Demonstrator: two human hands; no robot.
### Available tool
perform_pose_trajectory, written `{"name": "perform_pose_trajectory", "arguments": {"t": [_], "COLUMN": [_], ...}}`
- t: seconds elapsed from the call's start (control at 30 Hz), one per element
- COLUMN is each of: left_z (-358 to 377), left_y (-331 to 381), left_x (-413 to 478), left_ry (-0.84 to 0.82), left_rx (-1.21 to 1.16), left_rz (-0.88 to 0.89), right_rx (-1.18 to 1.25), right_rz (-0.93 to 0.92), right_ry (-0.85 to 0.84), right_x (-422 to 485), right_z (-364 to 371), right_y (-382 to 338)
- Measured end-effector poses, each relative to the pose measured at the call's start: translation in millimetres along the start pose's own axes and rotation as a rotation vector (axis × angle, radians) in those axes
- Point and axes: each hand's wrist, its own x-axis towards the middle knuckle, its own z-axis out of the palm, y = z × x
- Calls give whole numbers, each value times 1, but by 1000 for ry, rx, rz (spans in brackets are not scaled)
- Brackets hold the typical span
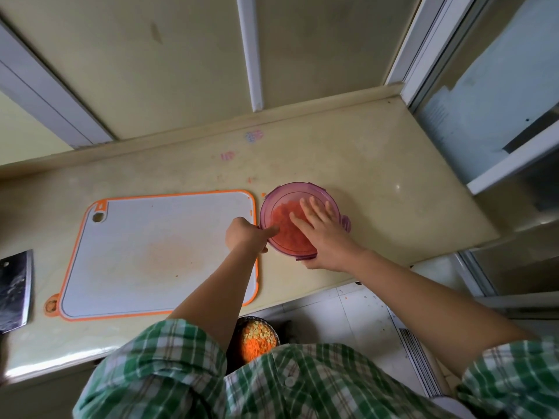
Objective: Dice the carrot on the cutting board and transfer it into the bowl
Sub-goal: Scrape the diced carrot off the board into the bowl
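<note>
A round bowl [302,189] with a translucent purple lid stands on the counter just right of the cutting board, and orange diced carrot [282,217] shows through the lid. My right hand [322,229] lies flat on the lid with straight, spread fingers. At the bowl's left rim is my left hand [245,235]. Its fingers are curled, the index finger lies on the lid and the thumb sits at the rim below. The white, orange-edged cutting board [157,252] carries only a faint orange stain.
A cleaver [15,285] lies on the counter left of the board. Below the counter's front edge sits a dark container [257,340] of yellow and orange chopped bits. A few carrot crumbs [263,195] lie by the bowl. A wall rises behind and a window frame at right.
</note>
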Motion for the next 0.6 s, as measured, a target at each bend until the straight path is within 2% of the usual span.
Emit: {"name": "perform_pose_trajectory", "arguments": {"t": [0.07, 0.1, 0.13, 0.2, 0.23, 0.27, 0.33, 0.4, 0.6], "left_z": [-1, -1, -1, -1, -1, -1, 1, 4, 6], "left_y": [0, 1, 1, 4, 7, 9, 15, 21, 22], "left_x": [0, 0, -1, -4, -5, -8, -12, -15, -11], "left_ry": [-6, -14, -25, -35, -23, 4, 71, 93, 83], "left_rx": [4, 6, 12, 49, 75, 111, 212, 298, 319], "left_rz": [5, 6, 5, 8, 17, 31, 93, 153, 164], "right_rx": [147, 308, 496, 698, 660, 594, 452, 409, 425], "right_rz": [21, 67, 126, 282, 404, 528, 703, 772, 827], "right_ry": [-53, -61, 0, 353, 496, 545, 391, 267, 194], "right_x": [0, 0, -1, -4, -5, -7, -10, -13, -7], "right_z": [-5, -12, -19, -30, -34, -36, -37, -35, -37], "right_y": [4, 6, 8, 14, 19, 24, 31, 31, 20]}}
